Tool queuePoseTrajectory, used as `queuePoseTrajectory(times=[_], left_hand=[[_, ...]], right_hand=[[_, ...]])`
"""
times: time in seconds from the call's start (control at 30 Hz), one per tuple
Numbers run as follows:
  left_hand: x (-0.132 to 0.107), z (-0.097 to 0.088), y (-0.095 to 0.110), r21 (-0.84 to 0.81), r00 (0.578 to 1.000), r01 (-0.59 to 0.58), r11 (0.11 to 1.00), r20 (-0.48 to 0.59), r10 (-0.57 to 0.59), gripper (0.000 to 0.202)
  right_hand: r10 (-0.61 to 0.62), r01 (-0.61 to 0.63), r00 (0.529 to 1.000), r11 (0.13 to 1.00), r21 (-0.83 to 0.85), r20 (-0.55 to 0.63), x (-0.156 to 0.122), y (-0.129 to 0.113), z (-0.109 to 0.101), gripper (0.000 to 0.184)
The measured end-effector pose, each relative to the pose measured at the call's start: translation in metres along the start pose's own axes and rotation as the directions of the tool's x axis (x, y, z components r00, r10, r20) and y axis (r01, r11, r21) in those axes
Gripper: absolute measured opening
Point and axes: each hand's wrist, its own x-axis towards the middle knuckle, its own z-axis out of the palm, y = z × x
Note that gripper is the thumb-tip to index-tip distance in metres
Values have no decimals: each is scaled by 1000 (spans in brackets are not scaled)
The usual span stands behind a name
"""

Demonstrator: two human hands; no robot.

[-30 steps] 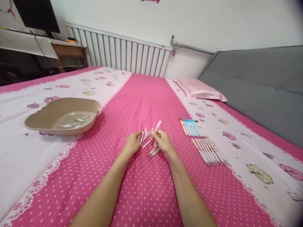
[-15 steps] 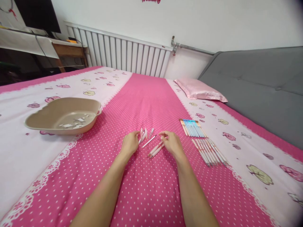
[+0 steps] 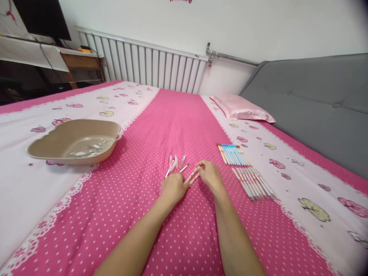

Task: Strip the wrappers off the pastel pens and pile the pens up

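Observation:
Two pale pink patterned pens (image 3: 193, 176) lie slanted side by side between my hands. My left hand (image 3: 174, 188) has its fingers closed around the near end of one pen and hides the tips. At the far end, my right hand (image 3: 211, 177) pinches the same pen between thumb and fingers. Just beyond my left hand are a few pink pen parts (image 3: 173, 164) and a thin white refill (image 3: 184, 167) with a dark tip, partly covered by that hand.
To the right lie a row of blue and orange pens (image 3: 233, 154) and a row of pale pink pens (image 3: 253, 184). On the left stands a beige basin (image 3: 57, 143) holding white and grey scraps. A pink pillow (image 3: 243, 108) rests near the grey headboard (image 3: 310, 84).
My left hand has moved right and nearer, from beside the loose pen parts to the pens' near ends. My right hand has closed at their far end.

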Motion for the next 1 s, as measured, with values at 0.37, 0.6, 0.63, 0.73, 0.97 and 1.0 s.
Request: queuePoseTrajectory(times=[0.37, 0.6, 0.63, 0.73, 0.97, 1.0], left_hand=[[9, -2, -6, -325, 982, -63, 943, -187, 1, 16], [10, -8, -6, -353, 947, -236, 905, -294, 132, 25], [10, -8, -6, -352, 944, -238, 905, -304, 130, 25], [11, -9, -9, -369, 934, -238, 898, -340, 108, 26], [10, -15, -9, -512, 968, -208, 833, -229, 101, 33], [10, -16, -8, -559, 980, -180, 809, -176, 96, 37]], right_hand=[[42, 23, 985, 928, 371, -167, 0, -10, -5, 35], [-64, 18, 998, 620, 784, 27, -6, -24, 3, 36], [-40, 0, 999, 583, 812, 29, -6, -24, 3, 35], [12, -69, 997, 506, 860, 73, -5, -23, 2, 33], [25, -63, 998, 461, 885, 58, -1, -19, 2, 30], [18, -66, 998, 447, 892, 65, -1, -19, 2, 30]])
